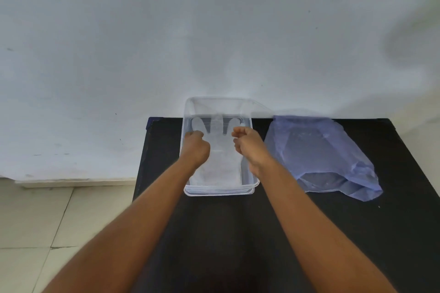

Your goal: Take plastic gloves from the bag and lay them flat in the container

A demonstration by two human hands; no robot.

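Observation:
A clear plastic container (pixel 220 191) stands on the black table, its far end against the wall. A translucent plastic glove (pixel 220 150) lies flat inside it, fingers pointing away from me. My left hand (pixel 195 147) rests over the glove's left side with fingers curled down, pinching at its edge. My right hand (pixel 247 144) hovers over the right side, fingertips pinched together at a glove finger. A crumpled bluish plastic bag (pixel 319 157) lies to the right of the container, its opening toward me.
The black table (pixel 238 233) reaches the white wall (pixel 214 31) at the back. Tiled floor (pixel 47 221) shows to the left, beyond the table's left edge.

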